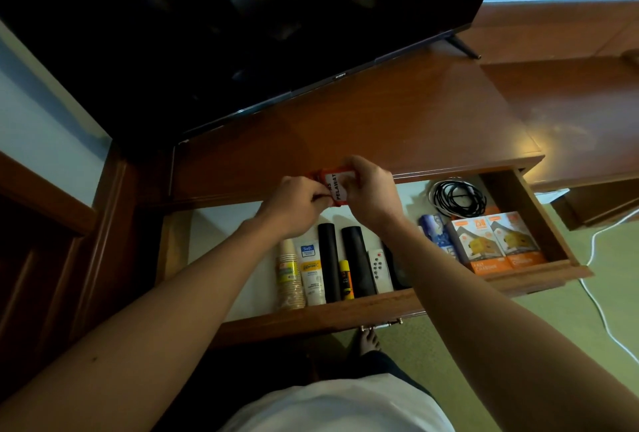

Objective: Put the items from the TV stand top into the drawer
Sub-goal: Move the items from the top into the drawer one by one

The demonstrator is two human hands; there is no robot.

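Both hands, left hand [300,197] and right hand [369,189], pinch the orange visitor pass [334,186] at frame centre; the open drawer [311,319] lies directly below.

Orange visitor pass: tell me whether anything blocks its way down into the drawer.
Nothing visible blocks it. Both the left hand and right hand hold the orange visitor pass above the open drawer. Directly below lie two black tubes, but bare drawer floor shows at the left end.

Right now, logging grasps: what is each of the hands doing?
Left hand: closed on the orange card holder.
Right hand: closed on the same orange card holder.
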